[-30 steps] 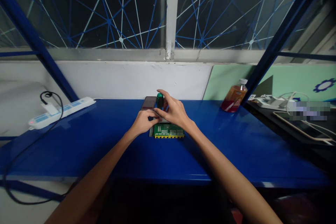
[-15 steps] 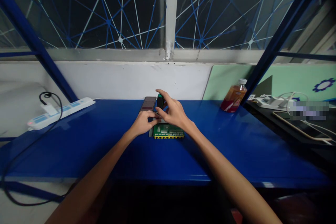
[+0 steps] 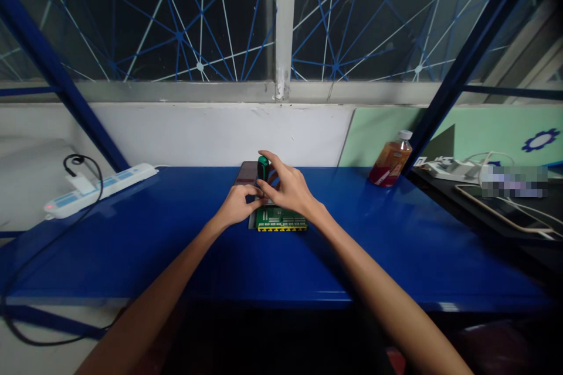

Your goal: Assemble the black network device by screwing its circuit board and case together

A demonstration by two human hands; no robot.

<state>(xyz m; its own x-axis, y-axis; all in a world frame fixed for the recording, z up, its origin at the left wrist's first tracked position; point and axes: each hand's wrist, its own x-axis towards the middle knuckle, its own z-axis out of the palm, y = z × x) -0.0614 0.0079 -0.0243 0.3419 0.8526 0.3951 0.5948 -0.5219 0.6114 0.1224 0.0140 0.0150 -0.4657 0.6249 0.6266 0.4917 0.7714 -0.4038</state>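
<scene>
A green circuit board (image 3: 281, 218) with a yellow strip along its near edge lies on the blue table. Above its far left part stands a screwdriver (image 3: 263, 169), nearly upright, with a black and green handle. My right hand (image 3: 288, 187) has its fingers curved round the handle, the index finger reaching over the top and the thumb at its lower side. My left hand (image 3: 237, 205) is closed in a pinch beside the board's left edge, near the screwdriver's lower end. What lies between its fingertips is hidden. A dark phone-like slab (image 3: 247, 172) lies just behind my hands.
At left lies a white power strip (image 3: 103, 187) with a plugged-in black cable. A drink bottle (image 3: 391, 159) stands at the back right. Farther right, a dark surface holds white cables and a tablet-like device (image 3: 501, 205). Blue frame posts (image 3: 466, 64) rise at both sides.
The screwdriver handle has shifted slightly left and more of its green top shows. My right thumb and fingers have moved a little with it. My left hand stays nearly in place.
</scene>
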